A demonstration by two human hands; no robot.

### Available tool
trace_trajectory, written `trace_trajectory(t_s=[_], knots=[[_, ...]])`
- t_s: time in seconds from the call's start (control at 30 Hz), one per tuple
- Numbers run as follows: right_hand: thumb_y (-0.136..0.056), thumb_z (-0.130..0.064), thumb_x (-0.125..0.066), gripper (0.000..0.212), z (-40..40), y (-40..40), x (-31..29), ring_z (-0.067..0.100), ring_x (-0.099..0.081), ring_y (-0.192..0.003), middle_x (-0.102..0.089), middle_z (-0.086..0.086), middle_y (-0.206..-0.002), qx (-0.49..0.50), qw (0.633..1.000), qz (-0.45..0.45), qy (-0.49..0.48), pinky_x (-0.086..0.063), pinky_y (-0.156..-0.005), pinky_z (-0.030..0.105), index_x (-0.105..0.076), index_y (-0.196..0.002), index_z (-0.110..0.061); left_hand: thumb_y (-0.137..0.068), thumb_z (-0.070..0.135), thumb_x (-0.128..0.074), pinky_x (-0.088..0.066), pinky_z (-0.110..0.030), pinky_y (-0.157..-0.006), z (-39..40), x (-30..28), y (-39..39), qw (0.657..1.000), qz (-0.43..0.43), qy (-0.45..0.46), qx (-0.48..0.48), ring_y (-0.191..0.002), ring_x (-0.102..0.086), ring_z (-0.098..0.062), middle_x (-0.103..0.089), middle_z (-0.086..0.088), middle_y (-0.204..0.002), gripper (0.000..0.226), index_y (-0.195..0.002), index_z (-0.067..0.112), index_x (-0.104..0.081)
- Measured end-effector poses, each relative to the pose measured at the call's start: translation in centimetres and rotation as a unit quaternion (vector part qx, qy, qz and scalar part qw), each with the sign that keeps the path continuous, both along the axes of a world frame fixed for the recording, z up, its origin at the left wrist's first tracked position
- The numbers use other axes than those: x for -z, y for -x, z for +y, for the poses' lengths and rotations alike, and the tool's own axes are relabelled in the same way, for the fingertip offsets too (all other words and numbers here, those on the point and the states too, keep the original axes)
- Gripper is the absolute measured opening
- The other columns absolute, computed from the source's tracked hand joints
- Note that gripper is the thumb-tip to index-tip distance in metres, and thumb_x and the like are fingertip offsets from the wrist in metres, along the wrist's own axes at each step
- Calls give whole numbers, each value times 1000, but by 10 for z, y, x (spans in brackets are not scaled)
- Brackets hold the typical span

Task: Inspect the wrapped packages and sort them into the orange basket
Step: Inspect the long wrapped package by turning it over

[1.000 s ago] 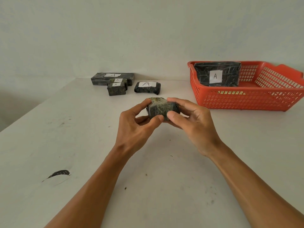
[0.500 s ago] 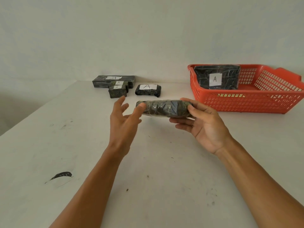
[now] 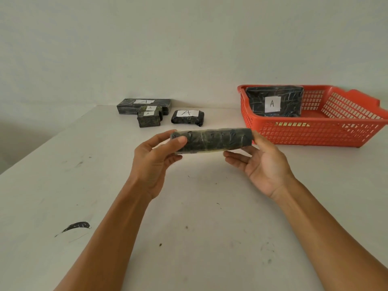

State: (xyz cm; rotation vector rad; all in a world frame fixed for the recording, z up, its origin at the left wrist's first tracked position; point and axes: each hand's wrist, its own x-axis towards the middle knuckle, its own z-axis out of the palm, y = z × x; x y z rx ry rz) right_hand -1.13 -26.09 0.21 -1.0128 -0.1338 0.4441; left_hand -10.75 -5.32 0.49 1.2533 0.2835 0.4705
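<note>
Both hands' fingers (image 3: 180,140) hold a long wrapped package (image 3: 212,140) above the table (image 3: 189,217)

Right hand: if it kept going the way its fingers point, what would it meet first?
The right hand points up-left into the long package it already holds; beyond that, probably the left hand.

Both hands raised side by side, arms reaching forward from the lower corners.

The left hand (image 3: 152,158) shows its back and thumb side, thumb laid across the near face of the long wrapped package (image 3: 212,140), fingers curled behind its left end. The right hand (image 3: 262,164) is turned palm up and inward, fingers loosely curved beneath the package's right end, thumb up against that end. Both forearms are bare, wrists nearly straight.
</note>
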Motion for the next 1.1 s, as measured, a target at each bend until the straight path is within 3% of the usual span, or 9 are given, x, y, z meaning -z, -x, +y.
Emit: trace_trajectory(t_s=[0.07,0.17,0.3,0.43,0.6,0.73,0.83,0.97,1.1], knots=[[-105,-27,-52,24,4,3,0,37,-76,-84,-62,15,-126,34,995,-37,90,-64,-78,44,-58,-126,-16,-60,21,-94,-56,-23,-72,-6,2,-1,985,-22,-129,-113,-83,-72,-14,-76,-5,-92,57,-113,12,-73],[-100,-25,-62,32,12,15,-3,37,-77,-87,-63,11,-124,19,984,-98,150,-63,-80,42,-58,-131,-22,-56,30,-98,-58,-18,-73,-18,7,2,917,-48,-328,-221,-88,-67,-3,-69,-2,-102,63,-113,20,-73],[-78,-39,-80,55,23,29,-2,29,-75,-101,-73,8,-119,-65,972,-146,174,-62,-88,40,-64,-129,-28,-59,33,-97,-58,-18,-78,-36,11,1,894,-80,-380,-226,-98,-64,-7,-60,-4,-111,67,-118,17,-70],[-80,-22,-85,49,27,32,1,24,-63,-125,-67,4,-131,-32,969,-175,173,-62,-86,33,-70,-126,-28,-65,20,-94,-58,-19,-80,-45,15,1,889,-100,-411,-175,-104,-62,-14,-57,-6,-114,61,-121,13,-69],[-85,2,-75,47,17,25,0,24,-71,-112,-70,10,-122,5,976,-161,146,-62,-87,32,-68,-128,-17,-77,18,-77,-59,-20,-81,-52,14,1,922,-94,-370,-67,-102,-60,-7,-57,-1,-113,43,-120,21,-71],[-87,6,-70,50,18,21,0,26,-71,-114,-70,14,-124,-8,980,-151,125,-59,-97,40,-63,-134,-9,-88,25,-69,-56,-18,-81,-45,9,-1,948,-31,-313,-45,-106,-63,-9,-57,3,-121,37,-124,31,-70],[-93,9,-60,49,19,20,0,27,-72,-111,-71,14,-124,-32,983,-141,114,-58,-97,39,-58,-140,-6,-85,37,-65,-58,-28,-91,-38,7,-1,961,2,-276,-10,-110,-67,-15,-62,6,-128,42,-127,37,-68],[-93,12,-59,49,18,20,2,23,-73,-109,-72,12,-121,-28,975,-178,133,-59,-94,32,-58,-139,-3,-91,21,-71,-58,-18,-84,-38,6,1,957,-6,-290,-2,-108,-69,-11,-62,3,-136,41,-132,28,-66],[-90,11,-63,49,18,20,5,23,-72,-112,-72,11,-122,-10,961,-221,167,-58,-98,35,-61,-137,-4,-90,11,-70,-60,-22,-83,-42,8,1,954,-13,-297,-40,-101,-73,-12,-72,-1,-123,42,-132,20,-67]])
